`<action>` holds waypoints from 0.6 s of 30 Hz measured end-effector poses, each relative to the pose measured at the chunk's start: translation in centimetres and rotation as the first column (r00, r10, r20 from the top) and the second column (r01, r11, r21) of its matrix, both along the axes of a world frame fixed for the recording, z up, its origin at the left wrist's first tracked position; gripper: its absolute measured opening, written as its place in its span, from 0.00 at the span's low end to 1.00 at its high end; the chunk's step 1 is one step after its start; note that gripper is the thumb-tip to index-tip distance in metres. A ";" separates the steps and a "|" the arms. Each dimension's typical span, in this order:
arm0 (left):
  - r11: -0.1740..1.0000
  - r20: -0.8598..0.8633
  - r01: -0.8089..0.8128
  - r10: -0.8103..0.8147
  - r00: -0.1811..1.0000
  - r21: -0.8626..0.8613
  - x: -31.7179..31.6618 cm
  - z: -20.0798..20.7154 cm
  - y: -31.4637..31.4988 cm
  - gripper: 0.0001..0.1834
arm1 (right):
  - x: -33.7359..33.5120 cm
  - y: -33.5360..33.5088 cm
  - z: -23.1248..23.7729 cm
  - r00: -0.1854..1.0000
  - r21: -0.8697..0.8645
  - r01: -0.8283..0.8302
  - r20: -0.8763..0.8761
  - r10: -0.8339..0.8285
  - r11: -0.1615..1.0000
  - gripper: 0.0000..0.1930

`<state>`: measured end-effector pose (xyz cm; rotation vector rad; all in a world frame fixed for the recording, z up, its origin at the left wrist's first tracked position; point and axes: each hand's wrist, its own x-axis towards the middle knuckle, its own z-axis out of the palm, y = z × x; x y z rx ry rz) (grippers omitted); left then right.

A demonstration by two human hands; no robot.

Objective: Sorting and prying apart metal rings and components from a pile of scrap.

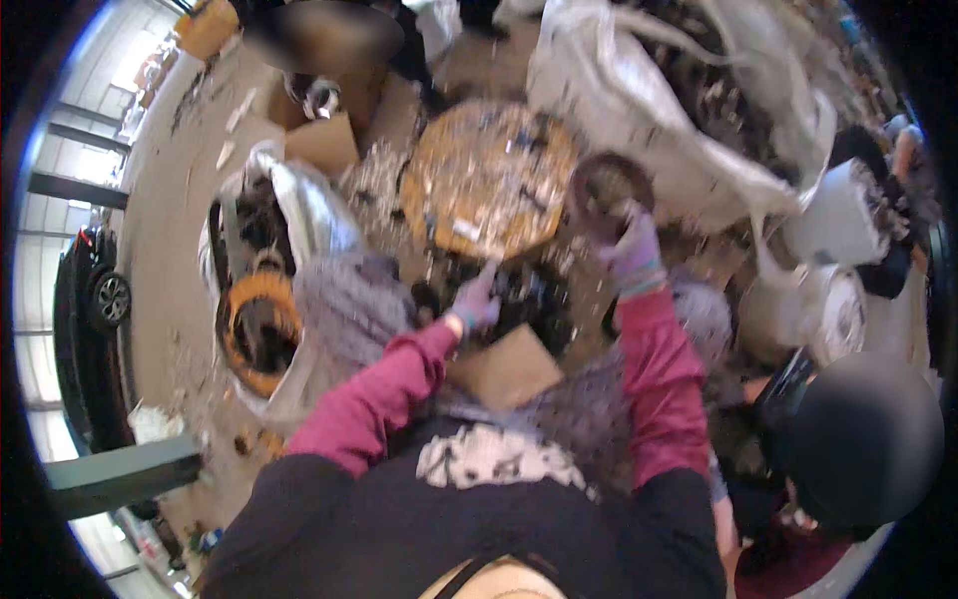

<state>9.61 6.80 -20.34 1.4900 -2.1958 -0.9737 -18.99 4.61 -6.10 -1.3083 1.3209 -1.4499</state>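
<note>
My right hand [637,250], in a pale lilac glove, is closed on the near rim of a dark brown ring [580,205]. The ring is raised at the right edge of a worn orange, many-sided tabletop [424,205]. Small pale and dark scraps litter that top. My left hand [478,301], gloved alike, is at the near edge of the tabletop with a finger stretched toward it and nothing visible in its grasp. Below it lies a dark heap of small pieces [539,304], blurred. A brown cardboard piece [507,367] sits between my forearms.
A large white bulk sack [639,90] of dark scrap stands at far right. On the left, another white sack [329,220] is near an orange ring [284,293]. White rolls [798,309] lie right. A co-worker [848,449] is close at lower right; another is beyond cardboard boxes [324,145].
</note>
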 end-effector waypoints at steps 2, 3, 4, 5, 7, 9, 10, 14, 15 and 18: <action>0.948 -0.354 0.042 0.077 0.932 0.315 -1.9 2.2 -1.1 0.33 | -3.2 -2.4 -7.7 0.877 0.131 0.021 0.474 -0.081 0.991 0.12; 0.874 -0.335 0.038 0.145 0.931 0.485 -2.0 4.8 -1.3 0.34 | -2.3 -1.9 -6.8 0.869 0.157 0.007 0.487 -0.083 0.988 0.12; 0.884 -0.339 0.007 0.172 0.925 0.468 -1.2 4.5 -1.3 0.36 | -1.5 -1.5 -3.1 0.632 0.252 -0.089 0.762 -0.141 0.964 0.12; 0.908 -0.337 0.016 0.139 0.931 0.420 -0.6 3.2 -1.7 0.37 | -1.1 -1.5 -1.1 0.320 0.301 -0.196 0.919 -0.229 0.933 0.11; 0.923 -0.332 0.035 0.102 0.938 0.383 -0.3 2.3 -1.2 0.38 | -1.0 -1.5 -1.5 0.296 0.317 -0.182 0.920 -0.255 0.931 0.11; 0.912 -0.399 0.079 0.097 0.912 0.402 -0.7 2.8 -0.7 0.33 | -1.0 -1.0 -1.9 0.276 0.327 -0.162 0.921 -0.276 0.931 0.12; 0.910 -0.397 0.079 0.099 0.912 0.407 -0.7 3.3 -0.4 0.33 | -0.7 -0.4 -2.2 0.746 0.231 -0.052 0.655 -0.117 0.971 0.09; 0.897 -0.260 -0.020 0.149 0.954 0.442 -0.7 4.4 0.4 0.25 | -0.3 -0.1 -2.3 1.000 0.090 -0.030 0.007 0.030 0.996 0.08; 0.883 -0.219 -0.032 0.151 0.964 0.468 -0.7 4.5 0.5 0.19 | -0.3 -0.3 -2.5 0.999 0.090 -0.034 0.009 0.033 0.995 0.08; 0.957 0.148 -0.090 0.051 0.988 0.275 -2.2 7.5 0.1 0.12 | -1.5 -0.8 -4.7 0.787 0.185 -0.165 0.617 0.016 0.969 0.10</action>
